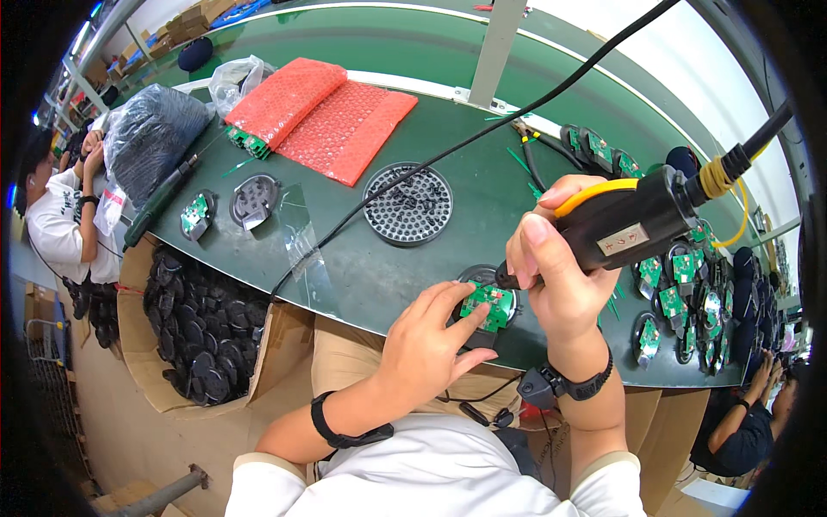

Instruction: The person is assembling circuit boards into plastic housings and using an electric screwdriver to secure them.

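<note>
My right hand (pixel 560 280) is closed round a black and yellow power screwdriver (pixel 616 228), its tip pointing down and left beside a green circuit board (pixel 495 312). That board sits in a round black housing (pixel 479 274) at the table's near edge. My left hand (pixel 426 340) holds the board and housing from the left, fingertips on the board and thumb at its near side. Whether the tip touches a screw is hidden by my right fingers. A cord runs from the screwdriver's rear end.
A round dish (pixel 369 191) with small black parts stands mid-table, a black cable crossing over it. Red bubble wrap (pixel 349 129), pliers (pixel 532 159) and a green screwdriver (pixel 164 200) lie farther off. Several assembled housings (pixel 672 302) crowd the right. A carton (pixel 280 340) holds black housings. Co-workers sit at both sides.
</note>
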{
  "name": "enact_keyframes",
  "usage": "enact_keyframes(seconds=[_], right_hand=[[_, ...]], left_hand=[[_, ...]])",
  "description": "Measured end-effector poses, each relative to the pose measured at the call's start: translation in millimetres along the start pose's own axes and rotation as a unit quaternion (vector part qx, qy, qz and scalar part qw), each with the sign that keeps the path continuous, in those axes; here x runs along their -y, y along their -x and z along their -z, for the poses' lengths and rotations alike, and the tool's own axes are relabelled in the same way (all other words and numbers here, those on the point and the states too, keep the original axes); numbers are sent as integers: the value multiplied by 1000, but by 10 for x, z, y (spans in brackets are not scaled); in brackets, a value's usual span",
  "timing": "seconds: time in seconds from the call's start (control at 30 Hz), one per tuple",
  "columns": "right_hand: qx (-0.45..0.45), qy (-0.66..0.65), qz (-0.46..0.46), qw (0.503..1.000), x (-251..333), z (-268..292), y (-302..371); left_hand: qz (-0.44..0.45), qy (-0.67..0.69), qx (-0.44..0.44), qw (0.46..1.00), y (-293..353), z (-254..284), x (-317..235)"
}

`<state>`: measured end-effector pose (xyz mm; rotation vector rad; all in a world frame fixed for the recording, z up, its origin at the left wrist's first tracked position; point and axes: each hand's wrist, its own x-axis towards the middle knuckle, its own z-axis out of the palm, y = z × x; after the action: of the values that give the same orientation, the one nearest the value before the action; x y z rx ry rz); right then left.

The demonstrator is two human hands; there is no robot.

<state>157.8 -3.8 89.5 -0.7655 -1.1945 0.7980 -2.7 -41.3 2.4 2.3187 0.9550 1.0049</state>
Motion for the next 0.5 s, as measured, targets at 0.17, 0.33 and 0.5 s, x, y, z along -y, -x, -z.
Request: enact_keyframes(seconds=[0.17,0.33,0.5], right_hand=[[6,9,-1,1000,-57,9,23],[2,-51,-1,999,-92,-1,35],[0,-11,-28,1000,-103,-7,51]], left_hand=[[6,4,-1,1000,-7,11,-3],[2,8,0,1000,-12,20,5],[3,13,-2,1000,-9,9,25]])
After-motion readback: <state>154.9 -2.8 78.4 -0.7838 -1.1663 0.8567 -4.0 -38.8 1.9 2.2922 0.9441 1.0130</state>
